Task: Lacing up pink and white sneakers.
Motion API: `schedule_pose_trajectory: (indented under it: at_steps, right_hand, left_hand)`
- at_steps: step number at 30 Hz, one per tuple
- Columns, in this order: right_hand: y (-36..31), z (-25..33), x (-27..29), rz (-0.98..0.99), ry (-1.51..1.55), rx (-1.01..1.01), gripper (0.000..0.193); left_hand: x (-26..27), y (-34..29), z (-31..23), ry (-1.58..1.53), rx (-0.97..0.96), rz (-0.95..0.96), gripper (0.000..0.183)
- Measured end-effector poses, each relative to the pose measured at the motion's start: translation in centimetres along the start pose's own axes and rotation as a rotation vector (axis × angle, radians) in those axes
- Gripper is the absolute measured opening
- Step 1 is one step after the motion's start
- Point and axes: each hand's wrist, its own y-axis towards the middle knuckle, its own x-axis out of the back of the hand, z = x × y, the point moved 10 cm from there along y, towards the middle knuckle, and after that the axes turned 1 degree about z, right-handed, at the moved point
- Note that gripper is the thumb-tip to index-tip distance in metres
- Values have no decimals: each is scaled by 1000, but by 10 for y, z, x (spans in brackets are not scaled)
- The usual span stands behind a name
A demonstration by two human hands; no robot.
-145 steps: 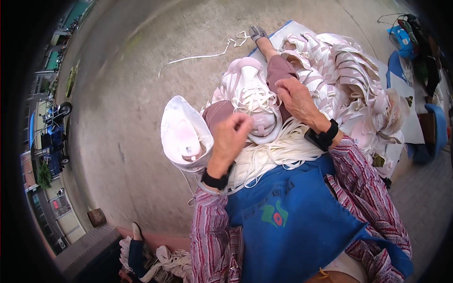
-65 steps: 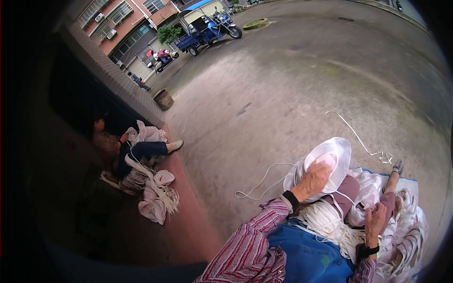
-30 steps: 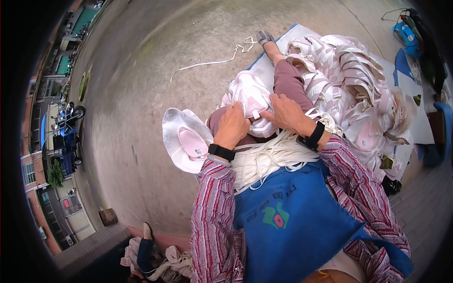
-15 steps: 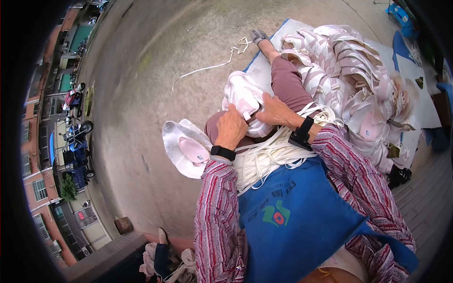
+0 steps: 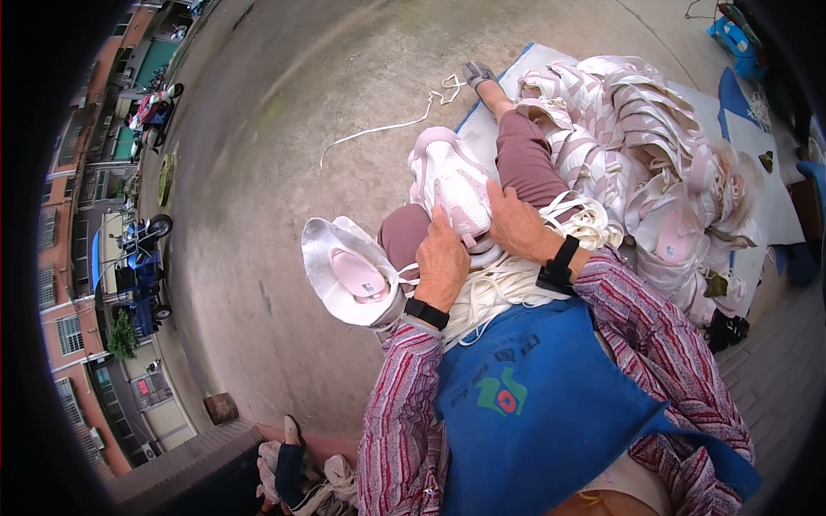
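Observation:
Both my hands grip a white and pink shoe upper (image 5: 454, 185) above my lap, its tongue and lace openings facing up. My left hand (image 5: 441, 268) holds its near left edge, with the index finger stretched along the tongue. On the right edge, my right hand (image 5: 519, 225) is closed with its thumb and fingers round the upper. A heap of white shoelaces (image 5: 495, 292) lies across my lap beneath the hands. Beside my left knee another white upper with a pink insole (image 5: 359, 273) leans, a lace end between it and my left hand.
A large pile of pink and white shoe uppers (image 5: 637, 116) covers a pale sheet to the right. My blue apron (image 5: 525, 370) lies over my lap. One loose lace (image 5: 379, 129) trails on the concrete ground ahead. A three-wheeled vehicle (image 5: 138, 267) stands far left.
The upper between my hands has turned so that its perforated front and lace area show. My left hand has shifted right and slightly down along its edge.

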Motion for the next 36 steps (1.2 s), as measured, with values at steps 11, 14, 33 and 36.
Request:
schedule_pose_trajectory:
  at_steps: [11, 14, 33, 36]
  right_hand:
    - [-9, 18, 6, 35, -58, 258, 48]
    - [2, 30, 15, -26, -70, 305, 44]
    - [-14, 69, 15, -78, -302, 417, 46]
    - [-13, 67, 19, -78, -346, 405, 48]
  left_hand:
    - [-8, -17, -12, 186, -131, -29, 75]
    - [-8, -14, -4, 211, -90, 15, 76]
    - [-38, 133, 168, -524, 598, 508, 63]
    - [-81, 129, 153, -762, 739, 819, 80]
